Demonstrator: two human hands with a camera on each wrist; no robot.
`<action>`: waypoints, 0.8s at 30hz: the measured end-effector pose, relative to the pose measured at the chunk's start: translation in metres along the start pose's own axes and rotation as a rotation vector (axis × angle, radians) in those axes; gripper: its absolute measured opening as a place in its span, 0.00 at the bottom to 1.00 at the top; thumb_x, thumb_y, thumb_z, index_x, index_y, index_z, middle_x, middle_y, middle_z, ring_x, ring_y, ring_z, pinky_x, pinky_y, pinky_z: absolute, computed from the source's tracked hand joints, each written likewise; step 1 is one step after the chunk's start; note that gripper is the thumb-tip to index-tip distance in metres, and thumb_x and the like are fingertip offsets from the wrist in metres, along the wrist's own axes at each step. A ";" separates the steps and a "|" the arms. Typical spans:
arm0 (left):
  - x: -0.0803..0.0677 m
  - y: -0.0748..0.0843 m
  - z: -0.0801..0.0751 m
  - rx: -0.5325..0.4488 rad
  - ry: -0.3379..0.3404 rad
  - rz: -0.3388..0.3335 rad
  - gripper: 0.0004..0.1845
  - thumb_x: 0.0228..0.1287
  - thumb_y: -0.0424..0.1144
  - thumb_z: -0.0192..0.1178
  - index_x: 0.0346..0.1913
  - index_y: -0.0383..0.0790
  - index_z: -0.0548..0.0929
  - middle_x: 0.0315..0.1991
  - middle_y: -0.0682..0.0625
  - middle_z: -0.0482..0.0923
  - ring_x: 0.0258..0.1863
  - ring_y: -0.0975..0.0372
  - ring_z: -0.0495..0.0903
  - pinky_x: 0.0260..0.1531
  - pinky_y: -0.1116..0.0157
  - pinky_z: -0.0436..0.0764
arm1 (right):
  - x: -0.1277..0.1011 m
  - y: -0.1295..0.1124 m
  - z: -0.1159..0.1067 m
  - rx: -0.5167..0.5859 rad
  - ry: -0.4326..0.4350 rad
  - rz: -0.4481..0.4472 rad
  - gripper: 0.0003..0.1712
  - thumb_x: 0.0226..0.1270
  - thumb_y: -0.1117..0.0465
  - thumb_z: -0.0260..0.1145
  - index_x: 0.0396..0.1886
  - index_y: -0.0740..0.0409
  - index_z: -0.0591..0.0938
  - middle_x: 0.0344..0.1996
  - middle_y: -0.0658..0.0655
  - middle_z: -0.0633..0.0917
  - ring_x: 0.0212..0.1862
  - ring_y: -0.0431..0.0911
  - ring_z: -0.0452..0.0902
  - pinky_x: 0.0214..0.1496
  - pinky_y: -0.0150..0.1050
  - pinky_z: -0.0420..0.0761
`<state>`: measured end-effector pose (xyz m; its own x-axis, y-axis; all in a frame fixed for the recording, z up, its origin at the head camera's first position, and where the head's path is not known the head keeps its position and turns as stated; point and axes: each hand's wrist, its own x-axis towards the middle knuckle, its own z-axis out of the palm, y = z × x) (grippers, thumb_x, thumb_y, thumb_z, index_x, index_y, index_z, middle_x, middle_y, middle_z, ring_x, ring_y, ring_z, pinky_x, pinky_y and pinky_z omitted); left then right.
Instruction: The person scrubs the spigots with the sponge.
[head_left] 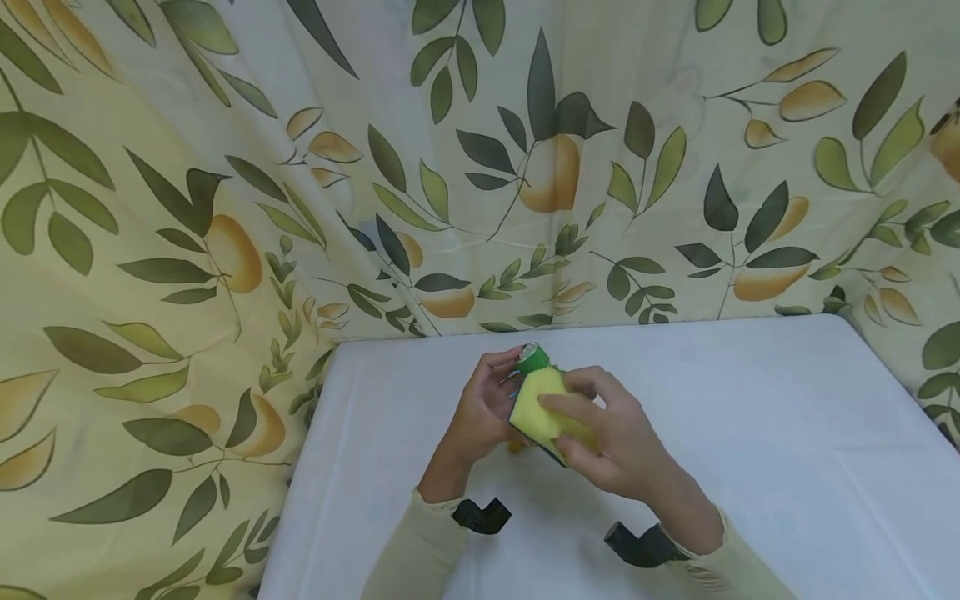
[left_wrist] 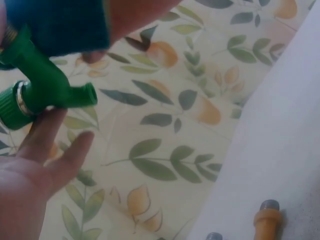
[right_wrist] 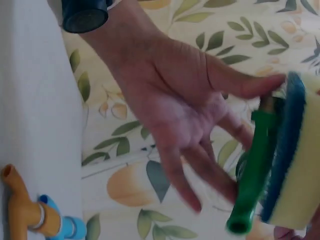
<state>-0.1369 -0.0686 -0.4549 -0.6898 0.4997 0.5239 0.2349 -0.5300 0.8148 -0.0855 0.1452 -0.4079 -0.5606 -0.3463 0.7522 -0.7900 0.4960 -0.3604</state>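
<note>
A white table [head_left: 750, 433] carries the things — its top is covered in plain white. An orange tap fitting [right_wrist: 22, 207] with a blue end lies directly on it, beside a small grey threaded piece [left_wrist: 214, 236].

One sponge [head_left: 551, 410], one green tap [left_wrist: 42, 87], one orange tap [right_wrist: 25, 207], two hands

Both hands raised together over mid-table, left hand [head_left: 483, 400] fingers half-extended, right hand [head_left: 611, 437] curled in grip.
</note>
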 end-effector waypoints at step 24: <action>-0.003 0.005 0.001 -0.114 -0.128 0.009 0.52 0.57 0.51 0.75 0.79 0.39 0.58 0.72 0.49 0.68 0.66 0.61 0.76 0.64 0.66 0.77 | 0.012 -0.003 -0.013 -0.172 -0.008 0.014 0.20 0.54 0.54 0.65 0.48 0.50 0.87 0.43 0.57 0.81 0.39 0.48 0.75 0.37 0.47 0.74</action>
<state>-0.1324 -0.0723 -0.4520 -0.5937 0.5735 0.5645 0.1567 -0.6056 0.7802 -0.0869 0.1497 -0.3908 -0.5734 -0.3444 0.7434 -0.7284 0.6297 -0.2701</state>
